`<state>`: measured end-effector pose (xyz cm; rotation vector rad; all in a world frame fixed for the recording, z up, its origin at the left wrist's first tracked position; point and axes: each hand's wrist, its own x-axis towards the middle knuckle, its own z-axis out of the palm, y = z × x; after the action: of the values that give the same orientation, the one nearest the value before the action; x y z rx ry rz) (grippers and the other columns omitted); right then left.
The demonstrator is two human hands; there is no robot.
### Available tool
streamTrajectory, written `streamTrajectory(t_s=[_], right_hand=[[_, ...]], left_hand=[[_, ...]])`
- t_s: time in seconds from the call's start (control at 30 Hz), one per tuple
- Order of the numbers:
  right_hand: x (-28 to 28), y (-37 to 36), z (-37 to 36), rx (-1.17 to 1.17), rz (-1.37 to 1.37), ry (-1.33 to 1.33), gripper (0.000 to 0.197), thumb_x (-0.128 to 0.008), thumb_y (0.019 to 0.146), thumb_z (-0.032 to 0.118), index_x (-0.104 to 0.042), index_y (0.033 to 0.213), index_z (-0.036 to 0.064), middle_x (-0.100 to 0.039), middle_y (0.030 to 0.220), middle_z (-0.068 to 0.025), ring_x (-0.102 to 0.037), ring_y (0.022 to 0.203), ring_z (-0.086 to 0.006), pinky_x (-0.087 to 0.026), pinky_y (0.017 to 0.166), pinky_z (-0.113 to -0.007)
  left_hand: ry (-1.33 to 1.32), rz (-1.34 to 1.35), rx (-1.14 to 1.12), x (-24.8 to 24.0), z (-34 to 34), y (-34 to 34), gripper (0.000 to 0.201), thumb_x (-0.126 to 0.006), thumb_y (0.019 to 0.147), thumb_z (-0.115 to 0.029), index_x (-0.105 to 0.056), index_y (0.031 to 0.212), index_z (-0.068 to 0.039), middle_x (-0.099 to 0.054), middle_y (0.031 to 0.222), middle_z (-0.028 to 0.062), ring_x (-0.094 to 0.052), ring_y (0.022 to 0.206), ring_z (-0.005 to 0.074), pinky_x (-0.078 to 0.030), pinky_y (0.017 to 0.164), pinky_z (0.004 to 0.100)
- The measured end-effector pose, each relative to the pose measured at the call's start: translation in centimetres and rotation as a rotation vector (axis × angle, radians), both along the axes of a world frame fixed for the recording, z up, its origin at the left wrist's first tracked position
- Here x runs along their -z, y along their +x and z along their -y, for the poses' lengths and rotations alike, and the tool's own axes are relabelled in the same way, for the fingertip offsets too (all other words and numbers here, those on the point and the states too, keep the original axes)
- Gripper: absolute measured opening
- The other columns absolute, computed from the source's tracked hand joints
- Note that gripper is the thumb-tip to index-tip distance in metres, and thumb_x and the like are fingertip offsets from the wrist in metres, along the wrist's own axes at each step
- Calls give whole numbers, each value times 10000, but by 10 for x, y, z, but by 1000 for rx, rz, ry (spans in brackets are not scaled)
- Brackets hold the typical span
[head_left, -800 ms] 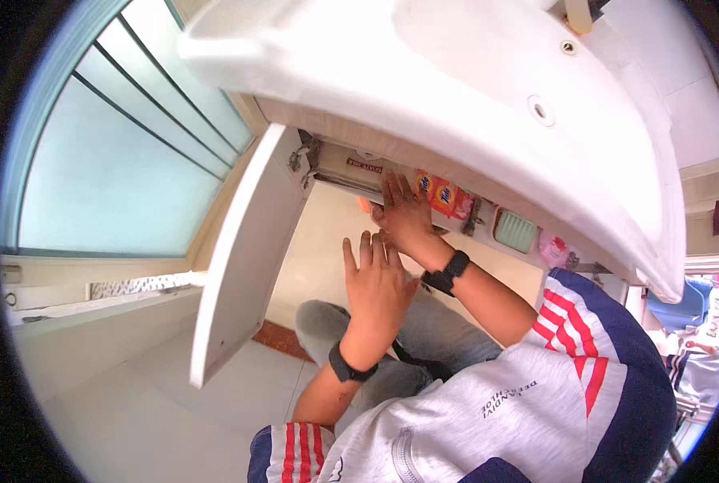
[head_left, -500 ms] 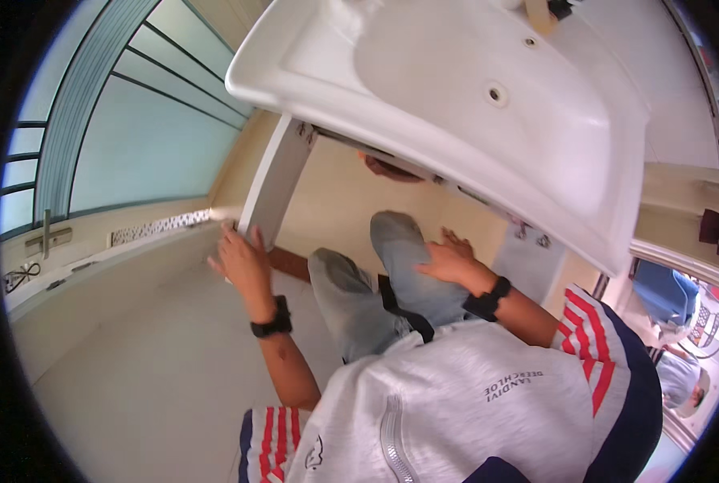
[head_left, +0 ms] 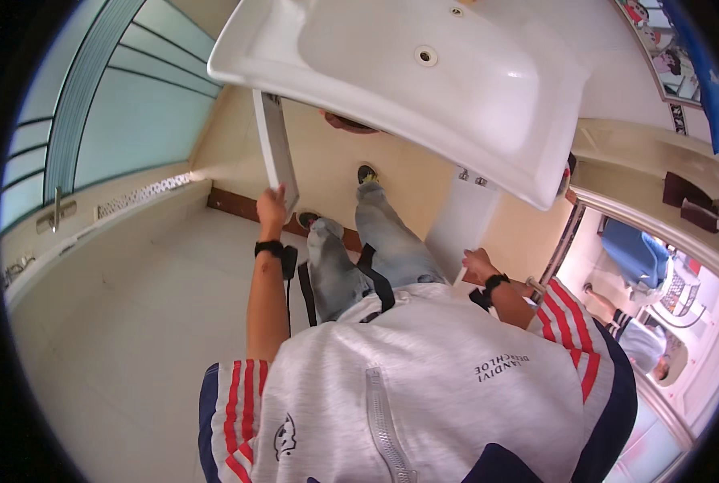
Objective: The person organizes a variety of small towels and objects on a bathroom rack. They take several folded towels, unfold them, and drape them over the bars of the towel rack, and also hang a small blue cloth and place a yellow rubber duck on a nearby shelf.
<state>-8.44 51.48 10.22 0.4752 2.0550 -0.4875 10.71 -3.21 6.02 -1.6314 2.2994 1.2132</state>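
A white washbasin (head_left: pixel 412 121) spans the top of the view. Below its front edge, two white cabinet doors stand swung open toward me. Around the outer edge of the left cabinet door (head_left: pixel 274 145) my left hand (head_left: pixel 271 211) is closed. My right hand (head_left: pixel 478 264) has its fingers curled at the near edge of the right cabinet door (head_left: pixel 456 216); part of that grip is hidden. My legs in pale jeans (head_left: pixel 391 233) stand between the doors. Black bands circle both wrists.
A low white ledge (head_left: pixel 126 209) and frosted glass panels (head_left: pixel 134 121) run along the left. A reddish-brown object (head_left: pixel 347 122) shows partly under the basin. At right, a mirror (head_left: pixel 641 298) reflects a person and a blue item. Dark brown pieces (head_left: pixel 689 197) hang above it.
My left hand has closed on the left door, which has swung inward. My right hand has left my thigh and moved to the right door. My view has shifted; my legs now look straighter.
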Motion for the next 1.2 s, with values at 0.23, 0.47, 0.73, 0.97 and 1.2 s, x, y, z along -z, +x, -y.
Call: streamTrajectory(t_s=[0.23, 0.47, 0.73, 0.97, 1.2], right_hand=[[30, -21, -6, -247, -59, 203, 409, -670, 862, 293, -651, 984, -96, -684, 831, -194, -679, 645, -298, -555, 535, -393], [33, -26, 21, -326, -18, 356, 408, -662, 880, 269, -605, 971, -124, -673, 770, -228, -707, 669, -332, -590, 600, -408], [49, -20, 45, -43, 73, 184, 359, -608, 942, 217, -532, 1096, -98, -619, 1023, -236, -671, 853, -370, -570, 692, -512], [84, -93, 179, 642, 124, -521, 464, -441, 1025, 370, -503, 1140, -75, -660, 987, -262, -678, 851, -321, -583, 766, -356], [52, -71, 198, 668, 113, -421, 523, -499, 994, 428, -510, 1208, -48, -652, 1095, -231, -661, 986, -292, -557, 824, -354]], left_hand=[[187, -8, 91, 21, -44, -84, 525, -570, 930, -454, -645, 825, 55, -638, 833, 319, -613, 855, 501, -490, 747, 529], [401, -261, 139, 48, -44, -66, 373, -595, 922, -255, -588, 1120, 61, -683, 892, 251, -651, 842, 433, -507, 750, 493], [430, -318, 458, -13, -46, 24, 580, -604, 843, -66, -482, 1407, -124, -701, 1057, 164, -666, 989, 312, -511, 865, 392], [420, -170, 474, -7, -30, 52, 470, -623, 853, -174, -569, 1315, -109, -690, 1077, 162, -646, 1016, 334, -506, 886, 401], [454, -73, 641, -4, -22, -8, 485, -612, 879, -215, -538, 1333, -60, -674, 1133, 168, -624, 1069, 337, -486, 927, 406]])
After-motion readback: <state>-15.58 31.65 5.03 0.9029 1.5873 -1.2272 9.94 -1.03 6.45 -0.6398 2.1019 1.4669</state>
